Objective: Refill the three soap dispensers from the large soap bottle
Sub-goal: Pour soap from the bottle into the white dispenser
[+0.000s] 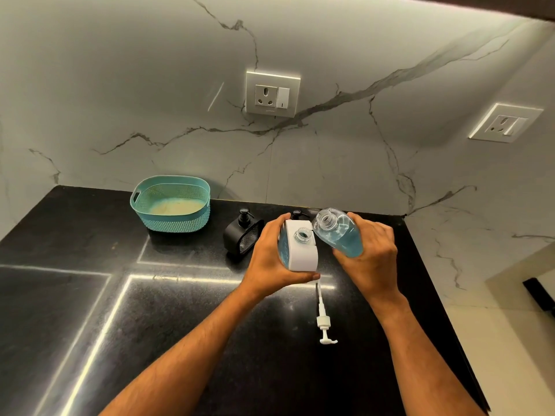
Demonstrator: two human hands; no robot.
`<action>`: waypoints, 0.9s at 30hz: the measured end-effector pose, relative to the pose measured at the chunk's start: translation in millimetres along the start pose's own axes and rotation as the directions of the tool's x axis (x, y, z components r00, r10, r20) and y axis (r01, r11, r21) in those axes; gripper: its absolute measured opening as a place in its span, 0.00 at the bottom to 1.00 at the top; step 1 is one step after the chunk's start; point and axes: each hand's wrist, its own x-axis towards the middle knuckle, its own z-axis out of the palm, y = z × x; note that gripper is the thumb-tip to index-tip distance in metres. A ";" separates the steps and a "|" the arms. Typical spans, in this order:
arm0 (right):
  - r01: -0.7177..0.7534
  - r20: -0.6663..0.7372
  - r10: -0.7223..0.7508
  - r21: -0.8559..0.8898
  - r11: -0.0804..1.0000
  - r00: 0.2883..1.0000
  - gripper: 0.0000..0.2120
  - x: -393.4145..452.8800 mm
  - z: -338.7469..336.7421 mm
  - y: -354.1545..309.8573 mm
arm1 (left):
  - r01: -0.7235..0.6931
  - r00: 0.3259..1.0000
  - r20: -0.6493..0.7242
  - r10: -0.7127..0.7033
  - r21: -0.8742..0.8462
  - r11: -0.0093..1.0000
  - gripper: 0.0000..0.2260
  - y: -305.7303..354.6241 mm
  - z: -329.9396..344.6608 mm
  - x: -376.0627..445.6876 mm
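My left hand (271, 256) grips a white soap dispenser (300, 250) with its round neck open at the top. My right hand (371, 250) holds the large clear soap bottle (338, 231) of blue liquid, uncapped and tilted left, its mouth just above and to the right of the dispenser's neck. The dispenser's white pump (323, 321) lies loose on the black counter (180, 325) in front of it. A black dispenser (241, 235) with its pump on stands to the left. Another black pump top (298, 214) peeks out behind the white dispenser.
A teal perforated basket (171, 204) sits at the back left of the counter. Marble wall behind carries two sockets (271, 94). The counter's right edge drops off near my right forearm.
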 end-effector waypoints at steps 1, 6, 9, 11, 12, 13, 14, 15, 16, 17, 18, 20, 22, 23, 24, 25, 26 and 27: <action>-0.021 0.019 0.021 0.014 1.000 1.000 0.34 -0.3 -0.2 -0.9 | 0.002 1.000 0.001 -0.002 0.001 1.000 0.56 -0.2 0.7 -0.1; -0.150 0.097 0.135 0.159 0.976 0.986 0.35 -0.9 -2.0 -6.1 | 0.006 1.000 0.005 -0.006 0.001 1.000 0.56 -3.1 2.8 -1.3; -0.257 0.128 0.231 0.253 0.933 0.965 0.36 -3.3 -1.4 -5.3 | 0.018 1.000 0.008 -0.018 -0.001 1.000 0.55 -7.4 3.0 -2.2; -0.330 0.138 0.301 0.313 0.891 0.944 0.36 -5.0 -0.6 -3.7 | 0.034 0.999 0.010 -0.034 -0.010 0.999 0.55 -11.2 2.5 -3.1; -0.361 0.139 0.333 0.336 0.870 0.933 0.36 -6.3 0.0 -2.0 | 0.043 0.999 0.013 -0.043 -0.016 0.999 0.55 -13.1 1.8 -3.6; -0.393 0.143 0.366 0.356 0.848 0.919 0.36 -7.6 1.2 0.7 | 0.053 0.998 0.016 -0.053 -0.020 0.998 0.55 -15.4 1.4 -4.4; -0.426 0.151 0.399 0.376 0.823 0.904 0.37 -9.0 2.4 3.8 | 0.062 0.998 0.020 -0.062 -0.021 0.998 0.54 -18.0 1.1 -5.0; -0.456 0.161 0.429 0.390 0.800 0.889 0.37 -10.5 3.8 7.6 | 0.072 0.997 0.026 -0.071 -0.022 0.997 0.54 -21.4 1.2 -5.6; -0.480 0.173 0.450 0.399 0.781 0.876 0.37 -12.2 5.4 11.5 | 0.084 0.996 0.033 -0.083 -0.024 0.996 0.55 -25.2 1.4 -6.3; -0.498 0.186 0.463 0.401 0.769 0.866 0.37 -13.9 7.1 15.1 | 0.098 0.995 0.041 -0.096 -0.029 0.995 0.55 -29.0 1.3 -7.3; -0.513 0.200 0.474 0.404 0.758 0.858 0.37 -15.4 8.8 18.7 | 0.112 0.993 0.049 -0.110 -0.031 0.993 0.55 -33.0 1.4 -8.0; -0.546 0.232 0.496 0.417 0.727 0.837 0.36 -17.8 12.1 26.1 | 0.136 0.989 0.061 -0.134 -0.027 0.990 0.55 -40.6 1.7 -9.9; -0.579 0.268 0.514 0.428 0.694 0.815 0.37 -19.9 16.3 35.0 | 0.161 0.985 0.066 -0.159 -0.022 0.987 0.55 -47.4 1.8 -12.2; -0.597 0.289 0.523 0.434 0.675 0.802 0.37 -21.2 18.6 40.1 | 0.172 0.983 0.067 -0.170 -0.021 0.985 0.55 -50.9 2.0 -13.3; -0.614 0.312 0.530 0.439 0.656 0.789 0.37 -22.7 20.9 45.0 | 0.182 0.981 0.070 -0.180 -0.020 0.983 0.55 -54.1 2.3 -14.4; -0.629 0.334 0.533 0.442 0.639 0.777 0.37 -24.0 23.1 49.3 | 0.189 0.979 0.075 -0.187 -0.017 0.982 0.55 -57.0 2.7 -15.3; -0.642 0.355 0.535 0.443 0.626 0.767 0.37 -25.6 24.9 52.9 | 0.194 0.978 0.081 -0.192 -0.013 0.981 0.55 -59.6 3.2 -16.1; -0.652 0.374 0.535 0.445 0.613 0.758 0.37 -26.5 26.5 55.4 | 0.199 0.976 0.087 -0.197 -0.012 0.980 0.55 -61.9 3.6 -17.1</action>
